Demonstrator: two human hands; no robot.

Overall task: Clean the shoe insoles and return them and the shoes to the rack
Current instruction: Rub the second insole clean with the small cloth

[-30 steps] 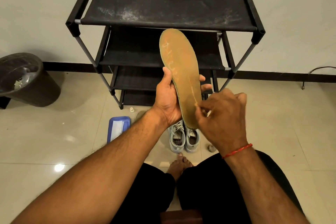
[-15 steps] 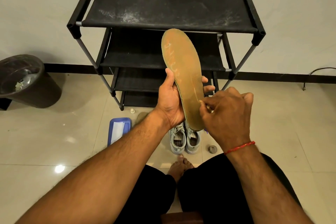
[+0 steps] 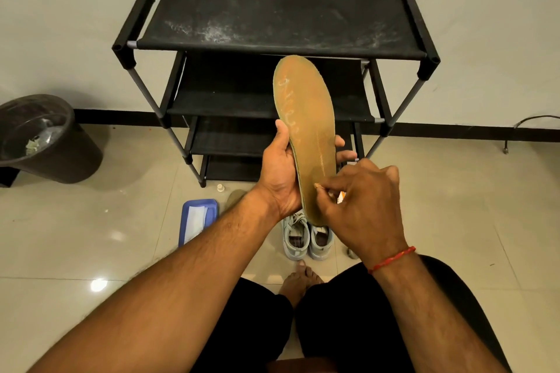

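A seated person holds a tan shoe insole (image 3: 306, 130) upright at chest height in front of a black fabric shoe rack (image 3: 272, 15), whose top shelf is streaked with pale dust. The left hand (image 3: 278, 172) grips the insole around its middle, thumb on the near edge and fingers wrapped behind. This seems meant to steady it and turn its worn face toward the person for close work. The right hand (image 3: 366, 200), a red thread bracelet (image 3: 394, 257) at its wrist, has curled fingers, with the thumb and forefinger tips brought together on the insole's lower part. It looks as if it is picking or scraping at a spot, but I cannot tell whether they pinch a bit of dirt or only rub. On the tiled floor below, a pair of grey sneakers (image 3: 306, 236) stands side by side, toes toward the person and near a bare foot, not yet back on the rack. To their left lies a blue tray (image 3: 185, 221) holding a white cloth (image 3: 195, 216), probably kept close for wiping. A dark waste bin (image 3: 45, 139) sits by the wall at far left.
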